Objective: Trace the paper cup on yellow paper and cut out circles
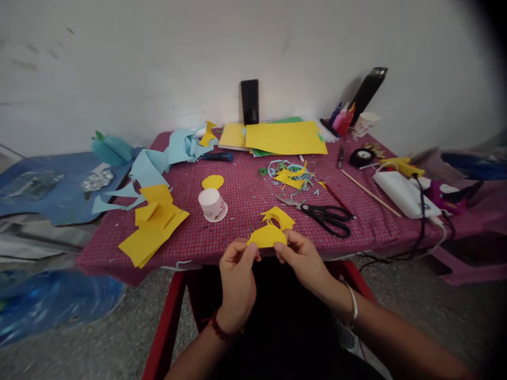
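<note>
Between my two hands, just over the table's near edge, is a yellow paper piece [268, 237] with a rounded top and a straight lower edge. My left hand [239, 269] pinches its left end, thumb in front. At the right end, my right hand [304, 256] grips it the same way. Right behind it lies a yellow paper offcut [282, 215] with a curved cut-out. Black-handled scissors [322, 214] rest to the right, blades partly apart. An upside-down paper cup [213, 204] stands to the left, with a yellow paper disc [213, 182] behind it.
Yellow scraps [152, 227] and light blue paper [148, 166] cover the table's left side. Yellow sheets [287, 138] lie at the back below a leaning phone [250, 102]. A wooden stick [370, 193], a black tape roll [362, 157] and a white power strip [406, 193] with cables are on the right.
</note>
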### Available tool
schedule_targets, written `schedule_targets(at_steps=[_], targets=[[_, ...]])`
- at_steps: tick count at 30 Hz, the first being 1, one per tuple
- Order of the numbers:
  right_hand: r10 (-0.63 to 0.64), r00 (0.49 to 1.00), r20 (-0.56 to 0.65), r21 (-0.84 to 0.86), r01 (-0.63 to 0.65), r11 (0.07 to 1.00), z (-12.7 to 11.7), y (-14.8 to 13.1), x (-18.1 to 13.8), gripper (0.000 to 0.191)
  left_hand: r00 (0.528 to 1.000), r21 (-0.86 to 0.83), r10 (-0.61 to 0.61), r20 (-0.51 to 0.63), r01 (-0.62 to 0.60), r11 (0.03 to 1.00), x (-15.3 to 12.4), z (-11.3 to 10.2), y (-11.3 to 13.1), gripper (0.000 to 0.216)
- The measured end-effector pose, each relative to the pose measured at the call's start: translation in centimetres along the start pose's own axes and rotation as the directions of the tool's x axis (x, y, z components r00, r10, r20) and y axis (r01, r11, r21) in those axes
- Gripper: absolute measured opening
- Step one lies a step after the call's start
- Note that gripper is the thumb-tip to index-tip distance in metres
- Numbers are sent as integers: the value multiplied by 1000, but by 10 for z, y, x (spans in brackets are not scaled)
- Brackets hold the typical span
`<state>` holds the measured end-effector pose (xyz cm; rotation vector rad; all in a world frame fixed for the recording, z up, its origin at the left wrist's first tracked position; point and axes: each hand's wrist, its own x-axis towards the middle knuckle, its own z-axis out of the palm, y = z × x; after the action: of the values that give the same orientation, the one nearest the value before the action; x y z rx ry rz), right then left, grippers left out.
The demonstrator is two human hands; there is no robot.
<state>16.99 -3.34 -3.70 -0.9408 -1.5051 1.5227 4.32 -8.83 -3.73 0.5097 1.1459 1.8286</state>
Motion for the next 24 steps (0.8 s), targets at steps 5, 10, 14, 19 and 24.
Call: schedule_targets(at_steps=[5,10,14,19,24], targets=[[16,999,29,25,-17,1000,5,1,-2,23,999,40,24,35,-25,999,0,-6,3,21],[136,990,47,206,-143,968,10,3,-2,22,999,60,-18,29,16,998,1,-5,2,27],[292,952,95,416,-304,857,12,2,-2,28,998,16,-45,34,44,999,2,-2,-2,34],[304,941,150,467,-338,817,13,2,-2,31,990,-27,-38,134,42,999,1,-3,-10,39],[235,966,107,426,-258,867,18,1,-3,25,991,59,-88,105,82,995,-2,2,-14,19]])
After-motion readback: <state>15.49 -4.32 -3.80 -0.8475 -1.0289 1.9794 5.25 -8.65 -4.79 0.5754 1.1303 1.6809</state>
